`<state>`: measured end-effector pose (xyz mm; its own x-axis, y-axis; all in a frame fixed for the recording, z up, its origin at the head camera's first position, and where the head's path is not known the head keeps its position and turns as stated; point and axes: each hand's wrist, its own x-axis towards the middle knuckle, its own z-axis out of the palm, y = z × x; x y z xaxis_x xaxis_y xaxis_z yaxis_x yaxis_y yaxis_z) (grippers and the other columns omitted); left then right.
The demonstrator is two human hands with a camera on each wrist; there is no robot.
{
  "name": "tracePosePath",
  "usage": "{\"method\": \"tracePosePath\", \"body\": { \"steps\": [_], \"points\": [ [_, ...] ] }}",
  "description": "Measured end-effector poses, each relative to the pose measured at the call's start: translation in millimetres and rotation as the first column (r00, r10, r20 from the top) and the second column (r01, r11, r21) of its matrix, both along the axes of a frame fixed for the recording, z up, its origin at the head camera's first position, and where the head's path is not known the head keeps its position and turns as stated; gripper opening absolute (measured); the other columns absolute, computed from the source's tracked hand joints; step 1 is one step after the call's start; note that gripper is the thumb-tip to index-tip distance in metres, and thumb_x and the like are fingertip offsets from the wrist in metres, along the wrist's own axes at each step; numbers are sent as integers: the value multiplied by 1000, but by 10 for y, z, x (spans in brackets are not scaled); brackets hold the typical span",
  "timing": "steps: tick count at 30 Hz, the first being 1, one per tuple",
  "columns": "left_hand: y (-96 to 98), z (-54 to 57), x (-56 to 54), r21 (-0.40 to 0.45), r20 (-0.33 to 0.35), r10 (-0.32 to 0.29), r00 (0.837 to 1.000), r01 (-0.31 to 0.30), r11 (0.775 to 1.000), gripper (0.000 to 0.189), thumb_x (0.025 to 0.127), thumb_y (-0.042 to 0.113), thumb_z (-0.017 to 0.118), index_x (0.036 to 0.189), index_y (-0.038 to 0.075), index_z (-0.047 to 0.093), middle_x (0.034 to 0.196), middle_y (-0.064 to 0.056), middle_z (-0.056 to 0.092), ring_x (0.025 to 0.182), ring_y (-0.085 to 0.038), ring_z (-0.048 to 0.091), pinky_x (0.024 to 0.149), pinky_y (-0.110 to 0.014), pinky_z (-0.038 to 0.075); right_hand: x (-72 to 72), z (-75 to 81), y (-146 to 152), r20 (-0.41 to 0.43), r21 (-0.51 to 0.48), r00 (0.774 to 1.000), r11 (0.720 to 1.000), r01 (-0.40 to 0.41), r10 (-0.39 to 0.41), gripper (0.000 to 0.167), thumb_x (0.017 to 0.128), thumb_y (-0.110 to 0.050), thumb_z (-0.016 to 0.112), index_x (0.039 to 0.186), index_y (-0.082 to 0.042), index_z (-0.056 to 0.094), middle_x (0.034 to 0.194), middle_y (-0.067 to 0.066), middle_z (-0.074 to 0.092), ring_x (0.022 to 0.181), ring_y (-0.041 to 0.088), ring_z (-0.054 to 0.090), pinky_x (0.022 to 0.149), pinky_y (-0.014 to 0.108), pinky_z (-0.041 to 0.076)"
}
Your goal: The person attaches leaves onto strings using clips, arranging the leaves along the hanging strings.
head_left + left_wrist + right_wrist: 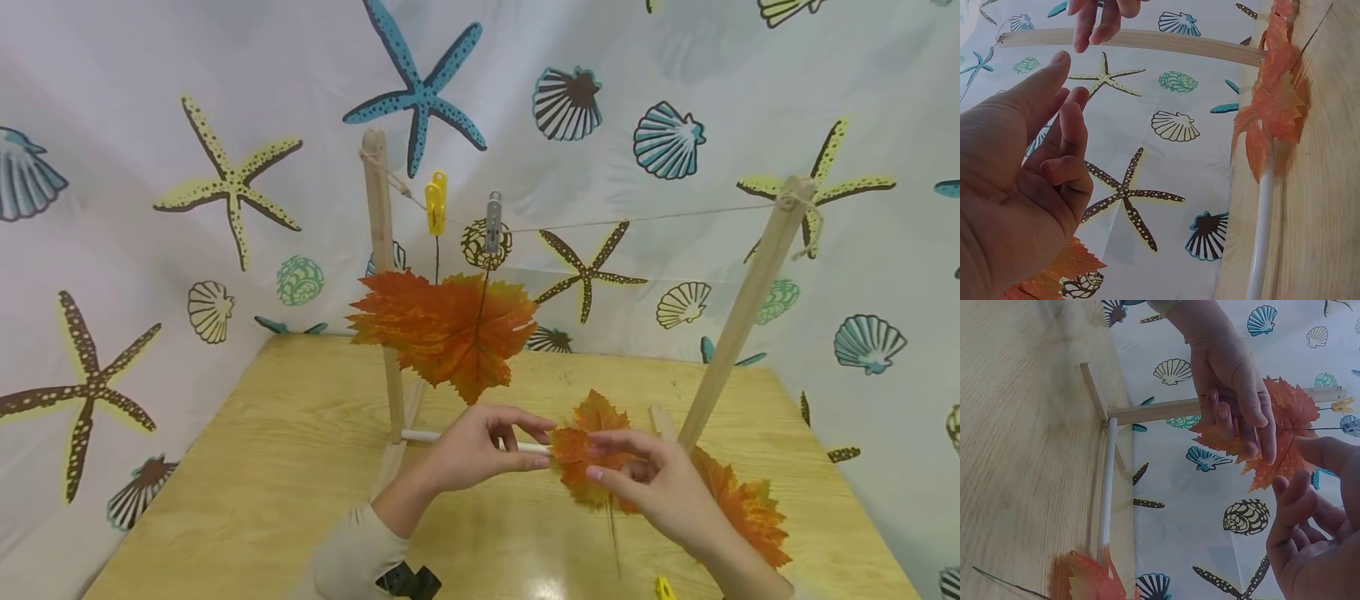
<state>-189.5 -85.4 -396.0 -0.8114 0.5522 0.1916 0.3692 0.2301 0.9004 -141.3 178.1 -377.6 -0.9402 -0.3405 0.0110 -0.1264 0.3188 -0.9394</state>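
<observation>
Left hand and right hand: grips released over artificial autumn leaf. Judged step: leaf-hanging; next move apparently requires pinching the stem.

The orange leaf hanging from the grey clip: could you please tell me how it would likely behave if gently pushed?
The leaf would probably swing or twist, hanging by one thin stem. It looks light, since a thin string bears it. Broad and apparently thin, it may bend.
</observation>
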Motion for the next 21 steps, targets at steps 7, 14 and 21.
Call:
{"method": "tracePosePath", "body": {
  "steps": [7, 14, 21],
  "points": [
    [115, -154, 14, 6, 35, -33, 999, 32, 999, 35, 87, 20, 79, 121, 16, 73, 113, -12, 73, 66, -9, 57, 58, -22, 49, 164, -150, 60, 74, 21, 996, 999, 48, -49, 41, 91, -27, 74, 129, -13, 65, 126, 11, 67, 59, 7, 51, 58, 27, 48],
    [227, -256, 11, -12, 71, -45, 996, 46, 999, 33, 87, 19, 79, 119, 16, 74, 112, -10, 74, 67, -8, 58, 56, -20, 46, 232, -309, 109, 117, 59, 989, 995, 85, -91, 44, 91, -30, 74, 130, -13, 65, 131, 13, 65, 60, 9, 55, 63, 27, 50],
    [298, -343, 13, -2, 96, -53, 994, 53, 999, 31, 86, 20, 80, 117, 18, 75, 110, -4, 75, 66, -8, 58, 55, -20, 46, 291, -442, 134, 151, 57, 981, 992, 116, -123, 45, 91, -28, 74, 131, -10, 64, 133, 15, 63, 58, 11, 57, 57, 25, 47]
  ]
}}
